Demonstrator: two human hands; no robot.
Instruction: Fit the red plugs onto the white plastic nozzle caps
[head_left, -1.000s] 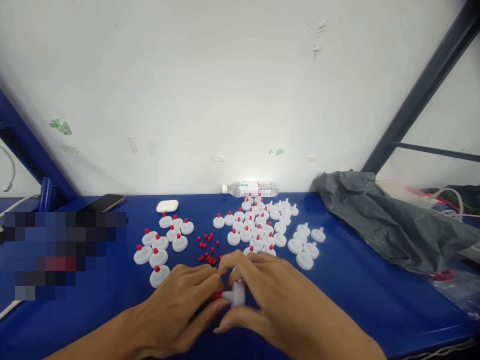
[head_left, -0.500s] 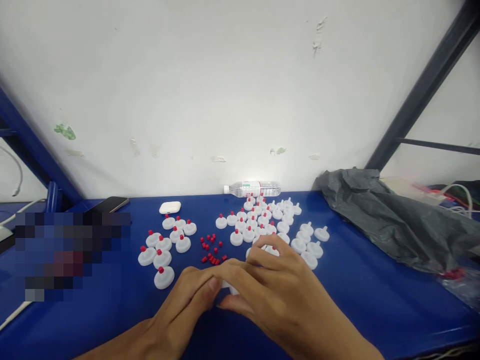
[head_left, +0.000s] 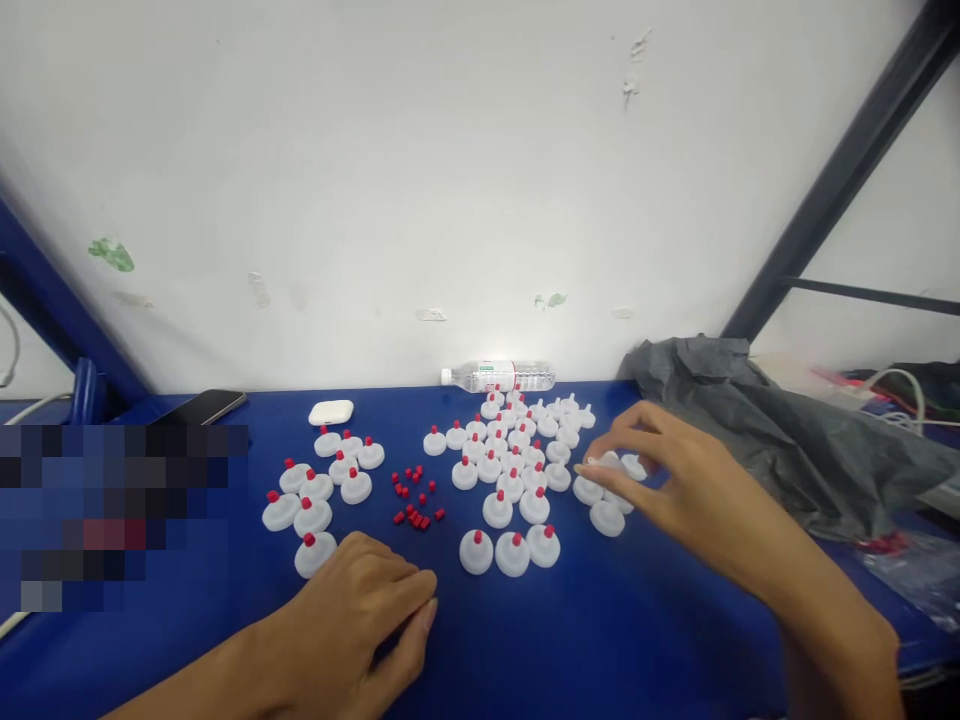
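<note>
My left hand (head_left: 360, 610) rests on the blue table (head_left: 675, 600) with its fingers curled loosely and nothing in it, just below a scatter of small red plugs (head_left: 414, 498). My right hand (head_left: 675, 475) reaches to the right-hand cluster of uncapped white discs (head_left: 604, 500) and pinches one white disc (head_left: 606, 462) between thumb and fingers. A row of three white discs with red plugs (head_left: 511, 551) stands in front of the large middle group (head_left: 510, 445). Another capped group (head_left: 319, 490) lies to the left.
A plastic water bottle (head_left: 499, 376) lies against the white wall. A white earbud case (head_left: 331, 411) and a dark phone (head_left: 202, 406) sit at the back left. A crumpled grey plastic bag (head_left: 780, 440) covers the right side, with cables behind it.
Both hands were together at the front, pressing a red plug into a white disc. That disc now stands in the front row, and my right hand has moved right onto an uncapped disc.
</note>
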